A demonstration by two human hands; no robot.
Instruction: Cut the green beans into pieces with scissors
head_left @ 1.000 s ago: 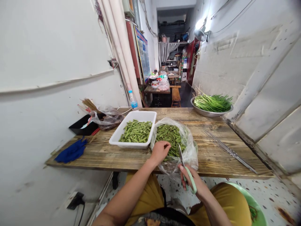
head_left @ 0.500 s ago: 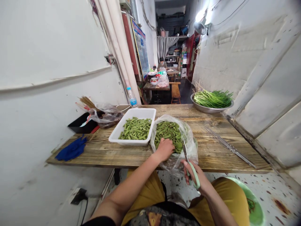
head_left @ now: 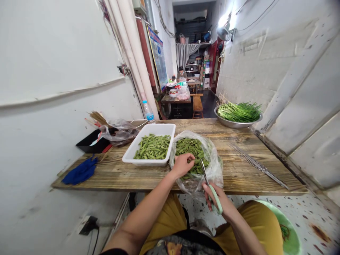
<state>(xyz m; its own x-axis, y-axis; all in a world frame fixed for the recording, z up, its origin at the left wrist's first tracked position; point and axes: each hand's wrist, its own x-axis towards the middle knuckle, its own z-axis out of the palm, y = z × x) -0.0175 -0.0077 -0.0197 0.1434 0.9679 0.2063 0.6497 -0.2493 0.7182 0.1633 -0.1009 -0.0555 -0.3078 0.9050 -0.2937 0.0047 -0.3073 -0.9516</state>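
The person's right hand point(head_left: 223, 201) is wrapped round the green-handled scissors point(head_left: 206, 179) at the near edge of the table point(head_left: 148, 177); their long axis slants, tips forward and slightly left, towards green pods point(head_left: 190, 147) in a plastic bag point(head_left: 216, 173); the left hand point(head_left: 183, 165) curls above the pods (whether it pinches one cannot be told).

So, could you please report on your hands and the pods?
Right hand holding scissors. Left hand over bagged pods; anything held, unclear. White tray, more pods inside, beside the bag.
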